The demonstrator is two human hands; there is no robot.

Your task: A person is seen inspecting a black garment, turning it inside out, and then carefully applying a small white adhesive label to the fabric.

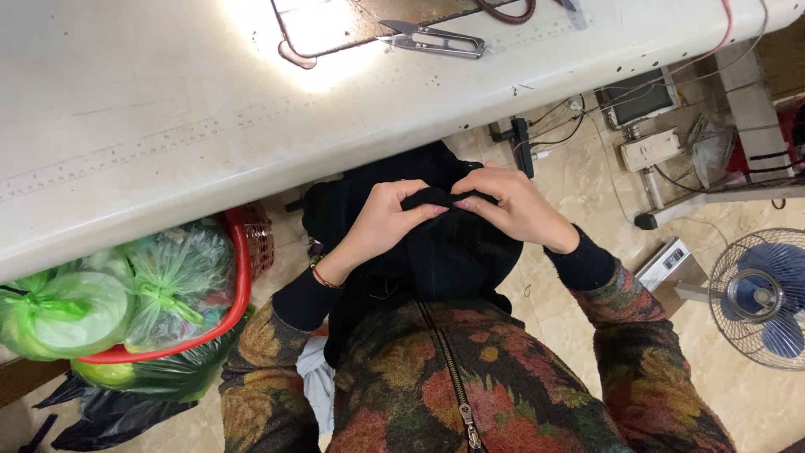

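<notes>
Looking down, I see my left hand point(381, 222) and right hand point(511, 205) both pinching a fold of soft black knit fabric point(453, 252), fingers closed tight on its top edge. It rests bunched in my lap below the white counter point(168, 117), held close for inspection. Grey metal thread snips point(436, 39) lie on the counter, within reach.

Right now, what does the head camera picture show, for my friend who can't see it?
Two hands, left hand and right hand, pinch black cloth over the person's lap, below a white table with small scissors. A red basket holds green bags.
</notes>
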